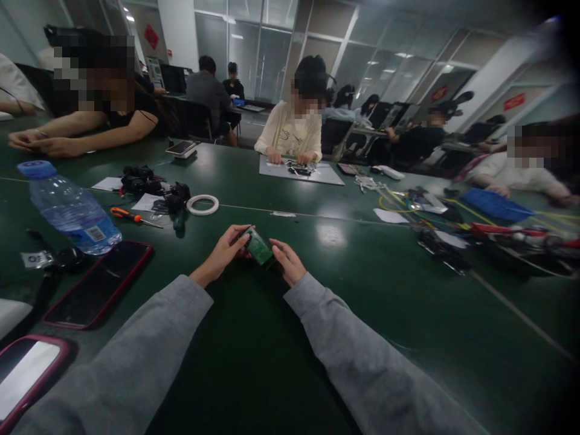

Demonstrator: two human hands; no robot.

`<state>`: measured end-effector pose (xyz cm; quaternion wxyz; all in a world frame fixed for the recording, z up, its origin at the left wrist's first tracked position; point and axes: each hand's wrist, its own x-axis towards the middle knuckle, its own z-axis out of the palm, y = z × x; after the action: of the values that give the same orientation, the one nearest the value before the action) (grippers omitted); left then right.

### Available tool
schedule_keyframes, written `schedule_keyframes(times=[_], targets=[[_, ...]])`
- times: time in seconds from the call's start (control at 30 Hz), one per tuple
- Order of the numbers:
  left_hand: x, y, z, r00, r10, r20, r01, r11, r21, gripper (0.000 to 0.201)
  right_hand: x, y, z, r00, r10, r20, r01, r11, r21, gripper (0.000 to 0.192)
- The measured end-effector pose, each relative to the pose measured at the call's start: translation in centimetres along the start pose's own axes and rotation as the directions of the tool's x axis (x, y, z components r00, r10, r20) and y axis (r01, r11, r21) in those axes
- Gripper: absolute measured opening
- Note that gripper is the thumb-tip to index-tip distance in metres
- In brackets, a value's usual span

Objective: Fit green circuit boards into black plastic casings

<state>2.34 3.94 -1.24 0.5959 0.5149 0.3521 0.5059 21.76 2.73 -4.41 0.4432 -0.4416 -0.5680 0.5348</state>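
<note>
Green circuit board [259, 246], just short of the white tape ring [202, 205] on the table [362, 284]: keep pinched at opposite edges, left hand [225, 250] and right hand [287, 261] both closed on it, fingertips off the component face.

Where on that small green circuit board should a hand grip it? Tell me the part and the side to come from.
Probably by its two short ends, one from each side. The green circuit board is thin, flat and tilted above the table, so its edges are free. The left hand and right hand already pinch it that way, keeping fingers off the face.
</note>
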Motion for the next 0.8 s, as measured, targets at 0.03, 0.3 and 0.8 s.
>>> schedule_keyframes(times=[0.03, 0.3, 0.8], targets=[[-0.1, 0.0, 0.1, 1.0, -0.008, 0.01, 0.008, 1.0, -0.017, 0.037, 0.0, -0.2, -0.1, 0.999, 0.03, 0.019, -0.031, 0.998, 0.055, 0.069], [-0.5, -0.4, 2.0, 0.996, -0.023, 0.084, 0.028, 0.998, -0.049, 0.038, 0.4, -0.7, -1.1, 0.963, 0.134, 0.233, -0.233, 0.848, 0.477, 0.062], [-1.0, -0.9, 5.0, 0.955, -0.295, 0.014, 0.261, 0.823, -0.505, 0.032, -0.3, -1.5, 0.0, 0.978, 0.154, -0.144, -0.062, 0.862, 0.503, 0.063]])
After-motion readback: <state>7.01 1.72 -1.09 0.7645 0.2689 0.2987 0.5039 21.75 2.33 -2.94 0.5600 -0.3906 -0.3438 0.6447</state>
